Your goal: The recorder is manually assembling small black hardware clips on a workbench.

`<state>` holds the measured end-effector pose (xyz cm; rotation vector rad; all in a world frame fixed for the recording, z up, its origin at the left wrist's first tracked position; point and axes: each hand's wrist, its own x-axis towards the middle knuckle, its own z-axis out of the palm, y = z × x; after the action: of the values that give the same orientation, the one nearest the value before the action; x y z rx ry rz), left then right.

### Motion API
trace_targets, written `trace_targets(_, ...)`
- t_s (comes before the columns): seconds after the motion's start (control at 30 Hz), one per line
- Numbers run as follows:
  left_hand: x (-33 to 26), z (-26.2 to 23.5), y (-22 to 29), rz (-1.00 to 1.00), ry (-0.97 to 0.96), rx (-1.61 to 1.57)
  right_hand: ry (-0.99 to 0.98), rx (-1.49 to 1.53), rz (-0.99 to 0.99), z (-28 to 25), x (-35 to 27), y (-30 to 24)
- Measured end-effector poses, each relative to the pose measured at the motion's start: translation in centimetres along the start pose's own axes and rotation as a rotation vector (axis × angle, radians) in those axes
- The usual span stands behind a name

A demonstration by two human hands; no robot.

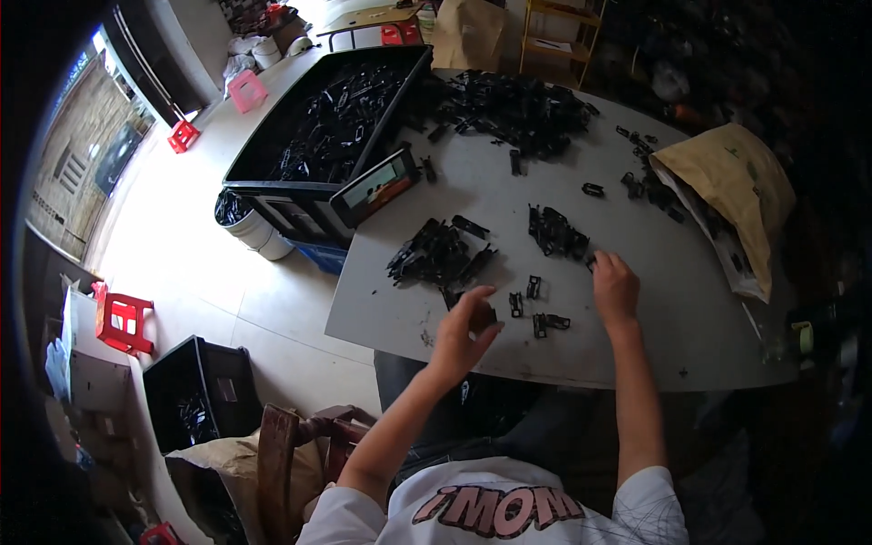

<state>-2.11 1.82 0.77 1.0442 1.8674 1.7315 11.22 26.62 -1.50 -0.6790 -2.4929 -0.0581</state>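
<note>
My right hand (616,286) is closed in a pinch on a small black plastic part, mostly hidden by the fingertips, at the lower right edge of a small pile of black plastic parts (556,232). To the left, my left hand (463,334) hovers near the table's front edge, its thumb and fingers curved and apart. Something dark shows in that gap; whether the hand touches it I cannot tell. Just beyond lies another heap of black parts (436,252). Between my hands are several loose parts, including a black clip-like piece (550,324).
A large black bin (272,184) full of parts stands at the table's left, with a phone (374,188) propped against it. A big black heap (518,109) covers the far side. A tan sack (731,177) lies at the right. Red stools (125,320) stand on the floor.
</note>
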Motion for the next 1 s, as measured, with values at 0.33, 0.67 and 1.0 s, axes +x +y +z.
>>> trace_targets(0.33,-3.0,1.6,-1.9,-0.115,-0.175,-0.056,-0.239,0.245,0.465,-3.9,-4.6,-1.6)
trace_targets(0.67,-2.8,1.3,-1.7,-0.144,-0.177,0.008,-0.299,0.419,0.126,-5.6,-4.6,-5.4)
trace_targets(1.0,-2.9,1.3,-2.2,-0.167,-0.147,-0.075,-0.331,0.317,0.134,-3.7,-5.4,-6.6)
